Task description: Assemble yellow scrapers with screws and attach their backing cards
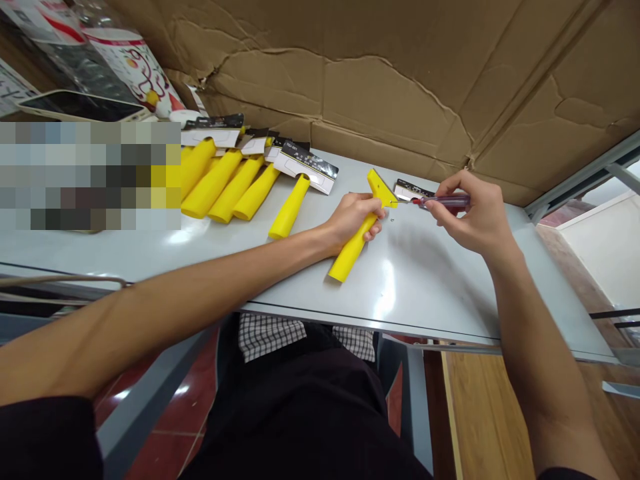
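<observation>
My left hand [357, 217] is closed around the handle of a yellow scraper [347, 257], just above the table. The scraper's wide head points away from me. My right hand [470, 207] grips a screwdriver [447, 201] with a translucent reddish handle. Its thin shaft reaches left to the scraper's head, and the tip appears to touch it near a small screw. A tiny dark piece [392, 220] lies on the table below the tip; its kind is too small to tell. Behind the screwdriver lies a black-and-white card [414, 189], partly hidden by my right hand.
Several yellow scrapers [245, 190] with cards lie in a row to the left, one nearer scraper [290, 208] at the end. A phone [83, 105] and plastic bottles [135, 63] stand at the back left. Cardboard [350, 87] walls the table's [300, 277] far side. A blurred patch covers the left.
</observation>
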### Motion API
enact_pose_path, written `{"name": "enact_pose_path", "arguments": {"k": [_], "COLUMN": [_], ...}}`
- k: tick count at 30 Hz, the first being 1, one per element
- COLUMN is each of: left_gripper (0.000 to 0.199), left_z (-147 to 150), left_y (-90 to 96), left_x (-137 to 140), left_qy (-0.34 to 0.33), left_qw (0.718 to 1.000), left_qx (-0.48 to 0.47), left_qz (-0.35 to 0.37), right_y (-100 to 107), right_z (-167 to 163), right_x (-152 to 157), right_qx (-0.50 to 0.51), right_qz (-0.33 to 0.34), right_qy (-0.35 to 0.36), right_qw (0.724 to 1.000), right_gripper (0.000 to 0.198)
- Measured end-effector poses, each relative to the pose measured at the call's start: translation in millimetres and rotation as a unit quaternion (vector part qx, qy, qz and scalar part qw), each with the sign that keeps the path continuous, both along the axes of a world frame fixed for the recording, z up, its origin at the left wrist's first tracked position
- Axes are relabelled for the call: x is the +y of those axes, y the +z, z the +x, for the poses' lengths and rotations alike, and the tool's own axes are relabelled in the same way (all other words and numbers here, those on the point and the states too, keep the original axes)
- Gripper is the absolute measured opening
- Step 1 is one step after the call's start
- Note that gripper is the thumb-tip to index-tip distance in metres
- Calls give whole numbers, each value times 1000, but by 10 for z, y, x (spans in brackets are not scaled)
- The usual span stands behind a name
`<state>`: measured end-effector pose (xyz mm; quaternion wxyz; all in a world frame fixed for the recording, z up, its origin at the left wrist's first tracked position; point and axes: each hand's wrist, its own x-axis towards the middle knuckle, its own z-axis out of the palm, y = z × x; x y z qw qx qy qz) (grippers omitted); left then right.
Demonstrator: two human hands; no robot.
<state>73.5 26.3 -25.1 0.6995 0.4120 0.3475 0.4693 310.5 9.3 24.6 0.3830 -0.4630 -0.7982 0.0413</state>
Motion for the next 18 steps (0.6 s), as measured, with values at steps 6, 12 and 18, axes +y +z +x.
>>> {"name": "enact_pose_path", "arguments": {"k": [6, 12, 18], "left_gripper": [11, 9, 11], "left_z": [-7, -4, -1], "left_y": [47, 100, 92], "left_x": [-35, -65, -30], "left_qy": [-8, -15, -4], "left_qw": [1000, 999, 999], "left_qx": [18, 41, 32], "left_qz": [-7, -6, -12], "right_y": [-51, -21, 1], "right_z": [34, 30, 48], "right_x": [75, 44, 1], "right_qx": [-5, -49, -58], "right_qz": [51, 46, -71], "right_qy": [-69, -53, -5], "right_qw": [996, 996, 996], "right_gripper": [33, 19, 13]}}
